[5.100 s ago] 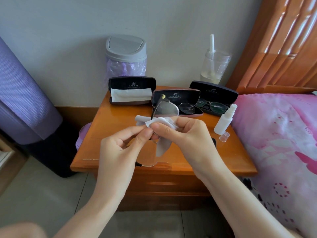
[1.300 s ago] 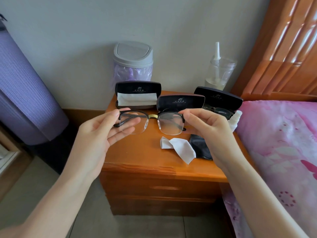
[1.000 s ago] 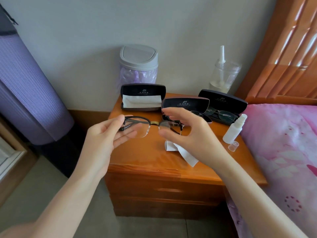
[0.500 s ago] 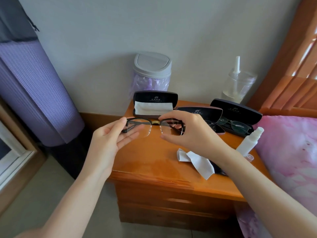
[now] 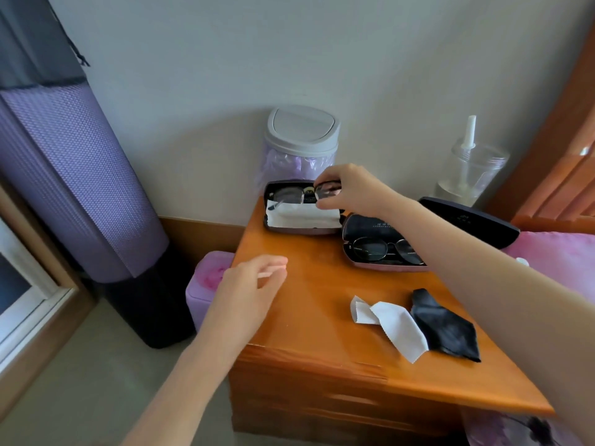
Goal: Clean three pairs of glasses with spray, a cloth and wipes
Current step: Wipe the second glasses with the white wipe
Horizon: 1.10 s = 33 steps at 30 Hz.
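Left hand (image 5: 249,289) and right hand (image 5: 351,188): both bare. Forearms bare from wrist to the frame edge, slim in build. Left fingertips blurred; nail detail on either hand not resolvable.

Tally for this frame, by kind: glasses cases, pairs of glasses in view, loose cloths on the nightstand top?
Glasses cases: 3
Pairs of glasses in view: 2, one in the right hand grip
Loose cloths: 2
Total: 7
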Available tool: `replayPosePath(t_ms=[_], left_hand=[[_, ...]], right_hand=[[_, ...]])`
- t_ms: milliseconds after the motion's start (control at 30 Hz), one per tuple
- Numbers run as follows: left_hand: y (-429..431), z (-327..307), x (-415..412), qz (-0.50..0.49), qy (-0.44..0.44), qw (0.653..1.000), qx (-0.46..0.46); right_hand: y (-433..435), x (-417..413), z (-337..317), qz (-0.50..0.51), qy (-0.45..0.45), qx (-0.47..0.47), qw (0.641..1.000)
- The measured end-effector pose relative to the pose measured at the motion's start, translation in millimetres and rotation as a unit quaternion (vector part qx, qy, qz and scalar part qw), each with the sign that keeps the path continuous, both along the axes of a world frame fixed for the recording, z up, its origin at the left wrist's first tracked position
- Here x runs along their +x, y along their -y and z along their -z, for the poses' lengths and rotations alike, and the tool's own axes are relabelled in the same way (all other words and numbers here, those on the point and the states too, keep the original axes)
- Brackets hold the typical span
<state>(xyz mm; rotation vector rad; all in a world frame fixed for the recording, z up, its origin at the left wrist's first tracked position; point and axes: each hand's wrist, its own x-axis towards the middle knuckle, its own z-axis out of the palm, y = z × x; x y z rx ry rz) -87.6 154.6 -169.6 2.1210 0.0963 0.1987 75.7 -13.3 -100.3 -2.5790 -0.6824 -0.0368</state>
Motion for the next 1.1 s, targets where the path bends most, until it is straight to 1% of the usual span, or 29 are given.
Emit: replayPosePath(t_ms=[133,267,367,467,633,767,867,967,1100], left_hand=[[4.7,4.8,3.8,0.034,-0.017,0.999,0.010],[9.9,6.5,0.8,-0.015,0.012,1.000,0.020],[12.3,4.2,-1.2,-0.031,0.022,0.999,-0.014],[10.3,6.6,1.0,-0.014,0.004,0.999,0.051],[8.7,9.1,1.4,0.000,0.003,0.997,0.074],[7.7,9.4,2.3,0.006,0.008,0.996,0.093],[8.4,11.3,4.8,0.018,0.013,0.995,0.099],[11.7,11.4,6.6,0.033,0.024,0.994,0.099],[24.4,10.8,3.3,0.050,0.053,0.992,0.106]], right_hand=[[-1.3,9.0,11.9,-0.009,-0.030,-0.022,0.999],[-5.6,13.5,17.9,-0.015,-0.048,-0.042,0.998],[-6.4,16.3,20.3,-0.011,-0.054,-0.078,0.995],[-7.1,18.2,22.2,-0.013,-0.058,-0.103,0.993],[-8.3,18.2,24.5,-0.013,-0.042,-0.133,0.990],[-5.8,15.1,25.6,-0.016,-0.028,-0.118,0.993],[4.1,6.1,14.1,-0.009,-0.006,-0.080,0.997],[26.5,-11.9,-9.4,0.004,0.047,-0.034,0.998],[82.1,-47.2,-40.7,0.046,0.111,0.008,0.993]])
